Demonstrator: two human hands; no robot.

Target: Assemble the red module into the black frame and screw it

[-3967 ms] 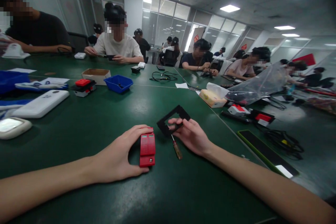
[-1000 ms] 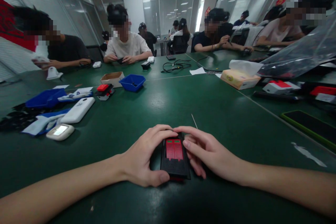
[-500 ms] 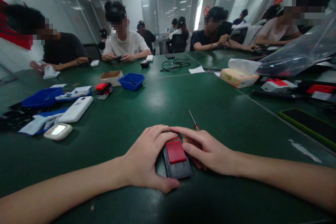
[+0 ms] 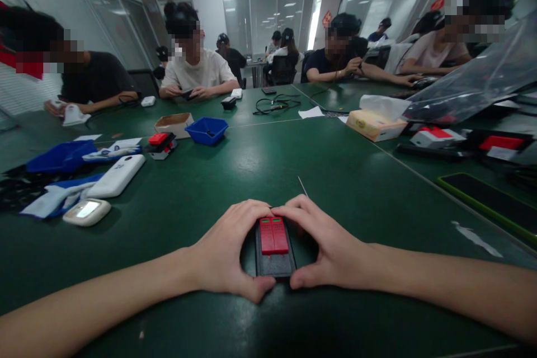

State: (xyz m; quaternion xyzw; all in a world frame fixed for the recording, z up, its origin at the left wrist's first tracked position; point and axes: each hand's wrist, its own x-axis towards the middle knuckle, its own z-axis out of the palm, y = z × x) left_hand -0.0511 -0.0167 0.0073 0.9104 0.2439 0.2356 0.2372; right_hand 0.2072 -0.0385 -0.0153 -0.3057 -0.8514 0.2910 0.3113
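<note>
In front of me on the table lies a flat black case with a red ribbed panel point(image 4: 274, 238), which has two small green windows at its far end. My left hand point(image 4: 230, 251) curves round its left side, with fingertips at the far edge and thumb at the near edge. Around the right side curls my right hand point(image 4: 329, 249), its fingers at the far end and its thumb by the near right corner. Both hands hold the case between them. Just beyond the right hand, a screwdriver point(image 4: 302, 185) shows only its thin metal shaft; the hand hides the rest.
To the left lie a white phone-shaped case point(image 4: 118, 175), an oval white device point(image 4: 87, 212) and gloves point(image 4: 62, 196). Farther off are a blue tray point(image 4: 207, 131) and a cardboard box point(image 4: 173, 125). A tissue box point(image 4: 375, 124) and a green-edged phone point(image 4: 490, 201) lie right. Several people sit around.
My right thumb has moved from the red panel down to the case's near right corner. The case has turned straighter and sits slightly farther left. The screwdriver's handle is now hidden.
</note>
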